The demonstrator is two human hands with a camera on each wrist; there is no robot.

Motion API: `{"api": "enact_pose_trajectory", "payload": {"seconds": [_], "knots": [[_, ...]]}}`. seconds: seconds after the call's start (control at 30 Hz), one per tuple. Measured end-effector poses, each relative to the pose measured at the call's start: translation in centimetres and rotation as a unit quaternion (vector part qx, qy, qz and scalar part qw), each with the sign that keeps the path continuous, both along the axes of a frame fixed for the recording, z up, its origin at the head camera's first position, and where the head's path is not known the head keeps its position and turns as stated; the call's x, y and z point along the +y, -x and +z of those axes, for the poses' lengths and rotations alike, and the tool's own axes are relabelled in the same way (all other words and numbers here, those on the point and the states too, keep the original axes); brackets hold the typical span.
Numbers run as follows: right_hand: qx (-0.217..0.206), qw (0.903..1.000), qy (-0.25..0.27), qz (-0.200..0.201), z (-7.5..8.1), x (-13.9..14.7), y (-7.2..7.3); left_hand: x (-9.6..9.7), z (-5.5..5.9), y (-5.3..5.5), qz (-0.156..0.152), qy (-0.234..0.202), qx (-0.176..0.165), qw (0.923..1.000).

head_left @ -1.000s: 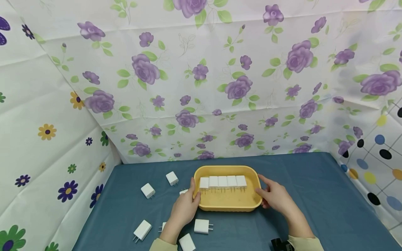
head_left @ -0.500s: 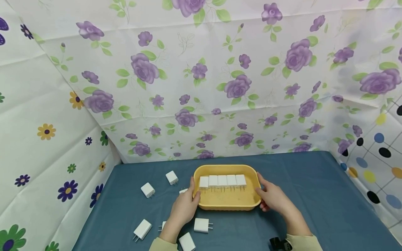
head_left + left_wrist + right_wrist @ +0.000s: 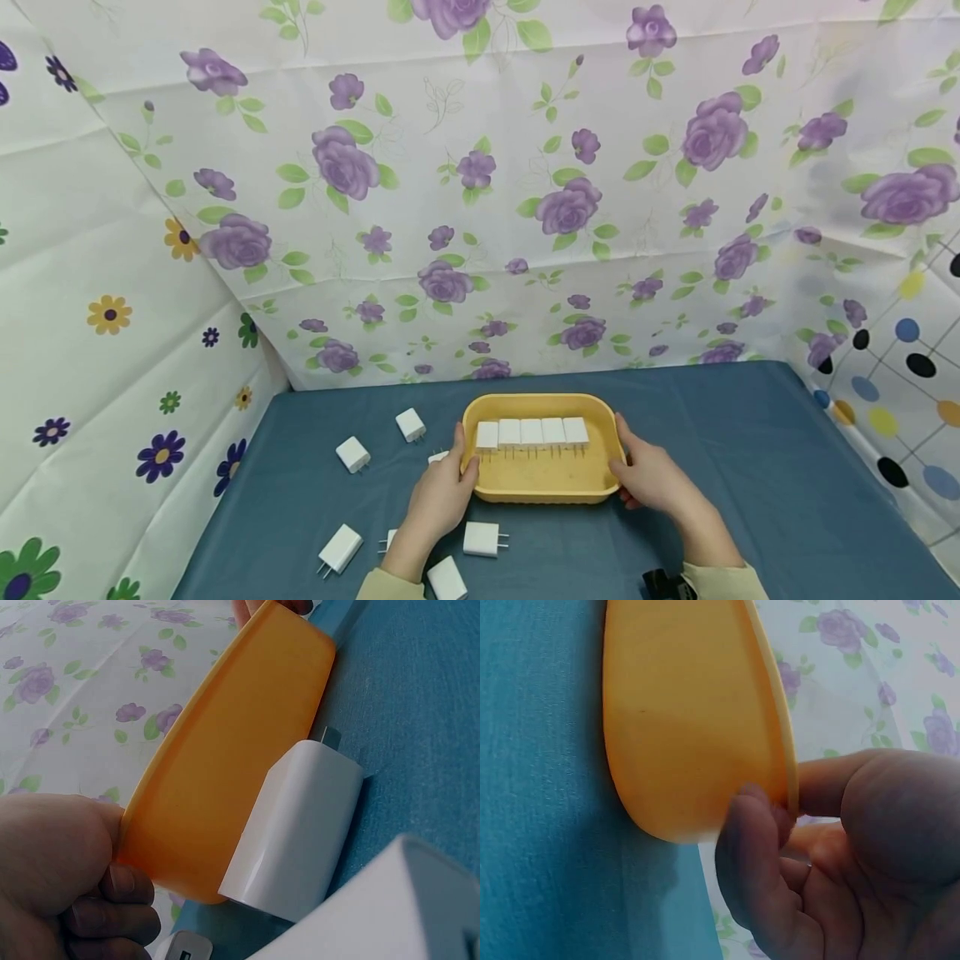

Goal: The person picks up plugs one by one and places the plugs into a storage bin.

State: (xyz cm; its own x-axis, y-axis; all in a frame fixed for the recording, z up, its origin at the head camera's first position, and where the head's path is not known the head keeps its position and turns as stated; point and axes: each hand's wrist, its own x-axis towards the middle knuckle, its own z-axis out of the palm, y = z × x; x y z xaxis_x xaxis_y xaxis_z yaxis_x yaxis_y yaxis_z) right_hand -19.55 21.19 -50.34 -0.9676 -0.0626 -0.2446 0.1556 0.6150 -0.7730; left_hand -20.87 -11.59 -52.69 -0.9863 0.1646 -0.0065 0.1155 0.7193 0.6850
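A yellow plastic tray (image 3: 545, 482) stands on the blue tabletop in the head view, with a row of several white charger plugs (image 3: 531, 433) along its far side, prongs toward the near side. My left hand (image 3: 438, 496) grips the tray's left end; in the left wrist view, that hand (image 3: 82, 877) has its fingers curled under the rim. At the opposite end, my right hand (image 3: 654, 473) holds the rim, thumb on the inner side. The right wrist view shows the right hand's (image 3: 817, 855) bent fingers against the tray's outer wall (image 3: 697, 735).
More white charger plugs lie loose left of the tray and near it, such as one plug (image 3: 341, 549) at the left and another plug (image 3: 482, 539) just before the tray. Flowered cloth (image 3: 450, 208) hangs behind the blue tabletop (image 3: 750, 467).
My right hand has shifted slightly at the tray's right rim. The tray, the left hand and the plugs look almost the same.
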Motion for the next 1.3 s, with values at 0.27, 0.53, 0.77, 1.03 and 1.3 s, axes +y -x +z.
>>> {"api": "enact_pose_trajectory", "payload": {"seconds": [0.27, 0.53, 0.77, 1.03, 1.3], "knots": [[0.011, 0.9987, -0.048, -0.011, -0.3, -0.9, -0.2, -0.1, 0.4, 0.0, -0.006, -0.008, 0.001, 1.0], [0.022, 0.9945, -0.101, -0.017, -0.5, -1.9, -0.3, -1.8, 1.4, 0.7, -0.001, -0.048, 0.01, 0.9988], [0.016, 0.9945, -0.101, -0.022, -0.4, -1.9, -0.4, -4.6, 3.8, 3.6, 0.086, 0.014, 0.048, 0.9951], [0.014, 0.994, -0.107, -0.019, -0.2, -1.8, -0.3, -5.9, 4.3, 6.8, 0.124, 0.164, -0.026, 0.9783], [0.01, 0.9942, -0.106, -0.016, -0.2, -1.8, -0.3, -5.6, 2.6, 8.3, 0.112, 0.221, -0.068, 0.9664]]}}
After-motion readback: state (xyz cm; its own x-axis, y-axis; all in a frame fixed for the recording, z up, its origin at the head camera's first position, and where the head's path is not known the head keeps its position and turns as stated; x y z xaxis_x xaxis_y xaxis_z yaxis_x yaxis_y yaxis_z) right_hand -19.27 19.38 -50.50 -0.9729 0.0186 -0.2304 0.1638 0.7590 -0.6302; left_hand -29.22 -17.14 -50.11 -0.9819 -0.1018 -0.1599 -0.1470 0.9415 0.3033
